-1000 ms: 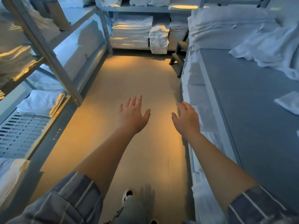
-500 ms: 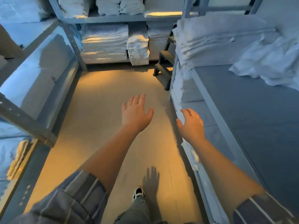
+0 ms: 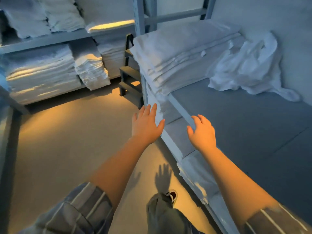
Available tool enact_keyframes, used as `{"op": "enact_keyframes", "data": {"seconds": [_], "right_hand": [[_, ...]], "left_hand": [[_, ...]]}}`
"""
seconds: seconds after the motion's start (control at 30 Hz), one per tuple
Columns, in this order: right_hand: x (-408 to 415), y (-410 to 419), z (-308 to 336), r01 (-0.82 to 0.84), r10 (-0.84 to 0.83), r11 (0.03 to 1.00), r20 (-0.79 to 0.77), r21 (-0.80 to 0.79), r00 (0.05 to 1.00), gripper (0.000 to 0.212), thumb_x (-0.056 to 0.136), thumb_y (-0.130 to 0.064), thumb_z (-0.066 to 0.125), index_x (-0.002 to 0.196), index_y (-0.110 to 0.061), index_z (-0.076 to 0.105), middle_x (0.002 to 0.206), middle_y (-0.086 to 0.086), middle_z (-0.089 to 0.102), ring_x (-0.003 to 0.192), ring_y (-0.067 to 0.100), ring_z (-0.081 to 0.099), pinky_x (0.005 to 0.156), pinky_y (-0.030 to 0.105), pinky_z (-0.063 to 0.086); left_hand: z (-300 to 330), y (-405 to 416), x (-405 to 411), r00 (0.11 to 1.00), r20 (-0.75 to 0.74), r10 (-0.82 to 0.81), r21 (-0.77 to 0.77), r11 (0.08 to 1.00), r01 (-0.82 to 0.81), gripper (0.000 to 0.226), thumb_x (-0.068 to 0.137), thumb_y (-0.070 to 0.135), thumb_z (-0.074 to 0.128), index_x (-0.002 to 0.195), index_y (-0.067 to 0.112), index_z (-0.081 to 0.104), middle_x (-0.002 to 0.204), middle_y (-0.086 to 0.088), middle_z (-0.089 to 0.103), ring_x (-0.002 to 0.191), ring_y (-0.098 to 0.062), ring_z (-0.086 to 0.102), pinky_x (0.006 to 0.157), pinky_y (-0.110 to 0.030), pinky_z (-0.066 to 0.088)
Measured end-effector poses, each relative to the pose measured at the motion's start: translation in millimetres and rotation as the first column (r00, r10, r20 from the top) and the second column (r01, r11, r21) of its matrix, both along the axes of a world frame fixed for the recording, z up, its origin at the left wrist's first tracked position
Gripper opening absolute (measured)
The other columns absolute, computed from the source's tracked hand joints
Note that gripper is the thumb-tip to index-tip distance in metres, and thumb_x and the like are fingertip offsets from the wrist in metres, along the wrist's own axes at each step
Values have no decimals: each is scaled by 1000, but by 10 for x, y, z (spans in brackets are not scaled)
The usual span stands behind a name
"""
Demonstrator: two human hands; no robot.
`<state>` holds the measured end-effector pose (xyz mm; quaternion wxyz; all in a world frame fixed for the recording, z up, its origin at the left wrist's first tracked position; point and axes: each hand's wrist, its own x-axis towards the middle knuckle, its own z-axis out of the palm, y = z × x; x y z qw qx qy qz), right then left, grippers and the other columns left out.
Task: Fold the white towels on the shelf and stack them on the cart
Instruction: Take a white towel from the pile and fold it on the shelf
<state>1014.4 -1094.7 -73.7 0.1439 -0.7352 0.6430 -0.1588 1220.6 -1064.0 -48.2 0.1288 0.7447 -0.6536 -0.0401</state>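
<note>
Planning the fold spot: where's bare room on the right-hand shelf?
Bare grey shelf top runs from the right hand toward the wall, between the folded stack and the near edge. Crowded at the far end: that stack and the crumpled towels.

Both hands outstretched, empty: left hand fingers straight, right hand loosely curled.
</note>
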Motion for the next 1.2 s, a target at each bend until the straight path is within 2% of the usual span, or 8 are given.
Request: {"op": "enact_keyframes", "data": {"seconds": [0.1, 0.23, 0.37, 0.47, 0.63, 0.73, 0.97, 1.2], "right_hand": [[-61, -524, -30, 104, -104, 995, 20, 9, 994, 49, 95, -30, 49, 140, -13, 42, 146, 12, 38, 133, 30, 35, 105, 44, 34], [-157, -1126, -8, 194, -195, 981, -51, -11, 980, 48, 93, -28, 52, 138, -12, 45, 147, 11, 38, 135, 27, 33, 107, 39, 32], [-334, -1424, 55, 263, -266, 964, -65, -46, 962, 48, 90, -24, 56, 134, -8, 49, 139, 17, 46, 130, 31, 40, 103, 39, 33], [-541, -1507, 81, 357, -362, 929, -42, -101, 931, 47, 85, -21, 60, 129, -4, 54, 132, 20, 52, 124, 35, 46, 100, 42, 38], [-818, -1572, 168, 498, -505, 863, -123, -86, 854, 51, 87, -25, 57, 134, -8, 50, 136, 16, 49, 127, 31, 44, 101, 39, 35], [-903, -1597, 199, 602, -607, 795, -102, -81, 788, 51, 89, -26, 57, 137, -10, 48, 141, 14, 45, 129, 30, 41, 103, 40, 34], [-832, -1692, 236, 762, -767, 642, -52, -89, 640, 51, 90, -28, 55, 138, -14, 46, 145, 10, 42, 134, 28, 35, 107, 40, 29], [-666, -1872, 315, 842, -849, 528, -31, -113, 528, 51, 92, -30, 52, 140, -16, 44, 146, 10, 40, 135, 27, 34, 107, 38, 28]], "left_hand": [[-30, -646, -112, 996, -7, -88, -23, 996, 88, 68, 95, 55, 33, 152, 23, 15, 157, -3, 22, 146, -23, 13, 117, -49, 14], [3, -1416, -307, 971, -3, -241, -15, 971, 241, 68, 94, 54, 36, 152, 22, 17, 157, -4, 24, 145, -24, 15, 116, -50, 11], [97, -2007, -553, 931, 15, -365, -27, 931, 365, 69, 93, 54, 38, 151, 21, 19, 156, -6, 26, 144, -26, 17, 114, -50, 16], [122, -2319, -801, 897, 0, -442, 0, 897, 442, 71, 93, 56, 36, 152, 22, 14, 158, -4, 21, 146, -24, 12, 116, -49, 12], [144, -2655, -1188, 821, -16, -570, -22, 821, 570, 70, 94, 55, 35, 152, 21, 14, 157, -4, 23, 145, -24, 14, 116, -48, 12], [161, -2832, -1349, 752, -21, -659, -75, 751, 656, 71, 93, 54, 38, 152, 20, 17, 156, -5, 26, 144, -25, 17, 115, -47, 14], [135, -3255, -1487, 618, -1, -786, -71, 616, 784, 71, 93, 56, 37, 152, 22, 16, 157, -3, 24, 145, -24, 16, 115, -46, 10], [198, -3649, -1499, 511, 13, -859, -103, 508, 855, 70, 92, 57, 35, 152, 24, 16, 157, -2, 24, 145, -23, 15, 117, -46, 12]]}}
